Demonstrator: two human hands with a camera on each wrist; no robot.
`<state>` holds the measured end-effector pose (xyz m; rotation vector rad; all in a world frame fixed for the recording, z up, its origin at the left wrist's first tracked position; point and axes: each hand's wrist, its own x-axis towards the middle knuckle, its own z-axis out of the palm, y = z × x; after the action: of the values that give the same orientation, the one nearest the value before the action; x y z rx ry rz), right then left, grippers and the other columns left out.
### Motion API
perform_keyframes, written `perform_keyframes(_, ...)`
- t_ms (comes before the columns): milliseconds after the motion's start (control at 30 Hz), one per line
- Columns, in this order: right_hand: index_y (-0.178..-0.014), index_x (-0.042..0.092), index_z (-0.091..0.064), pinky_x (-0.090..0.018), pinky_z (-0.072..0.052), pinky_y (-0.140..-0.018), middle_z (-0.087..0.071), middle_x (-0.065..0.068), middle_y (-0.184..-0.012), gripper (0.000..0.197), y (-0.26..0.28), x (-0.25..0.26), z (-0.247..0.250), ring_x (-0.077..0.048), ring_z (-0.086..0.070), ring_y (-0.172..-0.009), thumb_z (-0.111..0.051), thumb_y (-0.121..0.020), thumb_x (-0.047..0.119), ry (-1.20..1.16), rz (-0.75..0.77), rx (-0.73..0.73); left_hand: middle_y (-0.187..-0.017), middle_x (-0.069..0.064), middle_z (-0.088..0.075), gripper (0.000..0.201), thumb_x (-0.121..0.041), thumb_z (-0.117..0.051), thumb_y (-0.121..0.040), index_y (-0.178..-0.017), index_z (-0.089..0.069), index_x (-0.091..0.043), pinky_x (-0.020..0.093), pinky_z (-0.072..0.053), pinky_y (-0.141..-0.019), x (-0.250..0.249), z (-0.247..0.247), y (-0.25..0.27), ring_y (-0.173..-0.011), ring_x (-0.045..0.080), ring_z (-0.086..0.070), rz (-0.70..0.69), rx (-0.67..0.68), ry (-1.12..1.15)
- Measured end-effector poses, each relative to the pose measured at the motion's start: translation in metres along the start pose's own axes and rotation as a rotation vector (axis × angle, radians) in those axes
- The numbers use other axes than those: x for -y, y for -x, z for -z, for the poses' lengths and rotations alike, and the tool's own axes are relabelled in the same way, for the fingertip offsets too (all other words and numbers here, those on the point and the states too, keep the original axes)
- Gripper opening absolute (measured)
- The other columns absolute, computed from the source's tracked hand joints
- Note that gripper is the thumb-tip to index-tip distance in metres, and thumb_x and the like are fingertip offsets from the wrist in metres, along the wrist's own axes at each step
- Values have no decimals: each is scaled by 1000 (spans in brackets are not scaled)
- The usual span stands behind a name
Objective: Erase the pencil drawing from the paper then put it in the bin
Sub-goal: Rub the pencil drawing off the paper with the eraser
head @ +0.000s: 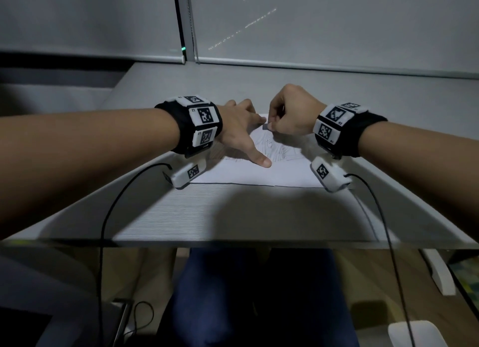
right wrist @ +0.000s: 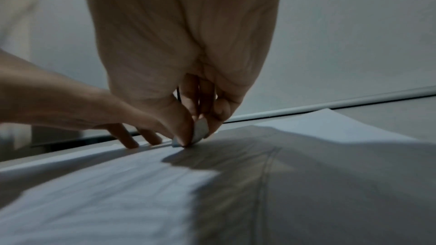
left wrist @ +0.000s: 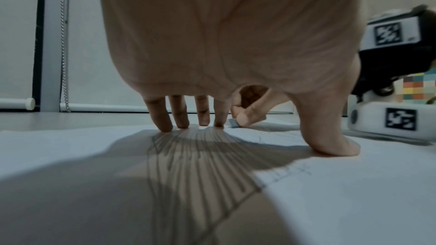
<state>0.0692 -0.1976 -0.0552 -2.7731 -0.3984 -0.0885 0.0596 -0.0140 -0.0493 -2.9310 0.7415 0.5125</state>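
Note:
A white sheet of paper with a pencil drawing of many hatched lines lies flat on the grey desk. My left hand presses it down with spread, straight fingers and thumb. My right hand pinches a small grey-white eraser between thumb and fingertips and holds its tip on the paper at the drawing's far edge, right beside the left fingertips. The eraser shows clearly in the right wrist view, and again as the eraser behind the left fingers. No bin is in view.
The grey desk runs to a window with lowered blinds at the back. Black cables hang from both wrist cameras over the desk's near edge. My legs in blue trousers are below the desk. A white object lies on the floor.

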Motion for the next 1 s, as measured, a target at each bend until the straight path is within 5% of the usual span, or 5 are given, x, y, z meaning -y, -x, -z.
perform_keyframes(167, -72, 12, -76, -36, -65, -71, -74, -3, -73, 10, -5, 0, -1, -24, -72, -74, -72, -81, 13, 16, -60, -21, -157, -7, -28, 128, -98, -66, -59, -166, -18, -46, 62, -38, -113, -1, -1, 1, -142, 28, -30, 5, 7, 15)
perform_keyframes(333, -75, 13, -77, -24, -48, -61, -69, 2, -68, 10, 12, 13, -2, -9, -58, -61, -77, -84, 16, -16, 69, 136, -153, -5, -30, 114, -98, -66, -59, -156, -37, -46, 61, -39, -112, 0, 1, 2, -140, 28, -31, 4, 15, 13)
perform_keyframes(567, -76, 9, -77, -28, -55, -69, -74, -4, -74, 15, -7, -10, 1, -22, -69, -72, -80, -85, 20, 21, -83, -12, -157, -8, -28, 133, -97, -69, -56, -167, -20, -42, 59, -38, -114, -2, 1, 0, -144, 27, -30, 30, 9, 27)
perform_keyframes(767, -74, 13, -74, -25, -50, -61, -70, 0, -69, 12, 16, 11, -3, -13, -60, -63, -73, -84, 17, 7, 106, 141, -148, -6, -33, 112, -95, -70, -58, -155, -39, -46, 57, -41, -110, -2, 2, 3, -137, 28, -34, 11, 14, 37)
perform_keyframes(1000, -74, 11, -76, -30, -56, -70, -71, -2, -72, 13, 1, -8, 2, -22, -66, -72, -74, -86, 17, 45, -18, 17, -155, -6, -29, 133, -97, -69, -56, -166, -21, -42, 61, -39, -114, -3, 3, 1, -145, 29, -31, 34, 30, 21)
